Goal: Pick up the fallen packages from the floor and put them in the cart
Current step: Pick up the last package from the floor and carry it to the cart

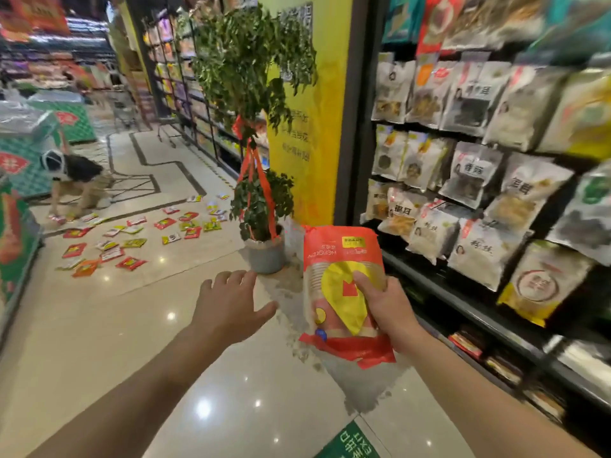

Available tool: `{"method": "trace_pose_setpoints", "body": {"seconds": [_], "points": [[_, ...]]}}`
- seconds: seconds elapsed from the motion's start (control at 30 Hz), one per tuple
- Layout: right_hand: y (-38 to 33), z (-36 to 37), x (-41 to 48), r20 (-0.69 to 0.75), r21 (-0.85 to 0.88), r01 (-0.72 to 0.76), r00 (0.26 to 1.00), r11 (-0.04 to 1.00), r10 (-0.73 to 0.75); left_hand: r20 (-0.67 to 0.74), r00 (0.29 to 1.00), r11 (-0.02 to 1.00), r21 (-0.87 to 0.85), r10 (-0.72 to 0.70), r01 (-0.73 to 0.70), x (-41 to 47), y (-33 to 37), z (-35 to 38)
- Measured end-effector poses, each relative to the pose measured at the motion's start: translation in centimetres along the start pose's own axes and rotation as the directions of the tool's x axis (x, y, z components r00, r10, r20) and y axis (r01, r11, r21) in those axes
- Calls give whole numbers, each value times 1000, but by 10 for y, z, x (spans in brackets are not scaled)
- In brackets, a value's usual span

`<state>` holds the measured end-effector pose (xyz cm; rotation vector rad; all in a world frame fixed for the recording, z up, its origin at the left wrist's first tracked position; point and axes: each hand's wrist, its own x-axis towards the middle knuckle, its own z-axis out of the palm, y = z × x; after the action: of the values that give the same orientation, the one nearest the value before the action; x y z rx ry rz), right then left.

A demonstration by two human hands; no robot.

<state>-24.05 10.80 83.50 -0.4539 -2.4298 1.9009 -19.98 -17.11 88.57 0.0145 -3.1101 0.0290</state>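
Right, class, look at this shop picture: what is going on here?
A person is in a shop aisle. Their right hand grips a red and yellow package, held up in front of them, while the left hand reaches forward, open and empty. Further along, many fallen packages lie scattered on the floor, and another person crouches among them. A potted plant stands near the shelves on the right. No cart shows close by.

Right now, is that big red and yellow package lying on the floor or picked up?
Picked up. The right hand grips the red and yellow package in mid-air, thumb across its front.
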Motion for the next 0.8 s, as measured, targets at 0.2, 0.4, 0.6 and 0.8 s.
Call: {"method": "trace_pose_setpoints", "body": {"seconds": [0.2,0.4,0.6,0.8], "points": [[14,-147,-51,-212,55,1,977,998,10,-104,957,963,22,271,-270,-7,138,-48],[58,-315,-134,-449,79,-26,891,997,59,-103,874,880,30,475,-474,-57,311,-63],[128,-481,-256,-688,101,-106,711,989,147,-74,678,682,60,731,-729,-150,482,-62],[193,-595,-407,-867,211,-113,438,971,239,-65,412,416,61,909,-907,-266,638,-67]]}}
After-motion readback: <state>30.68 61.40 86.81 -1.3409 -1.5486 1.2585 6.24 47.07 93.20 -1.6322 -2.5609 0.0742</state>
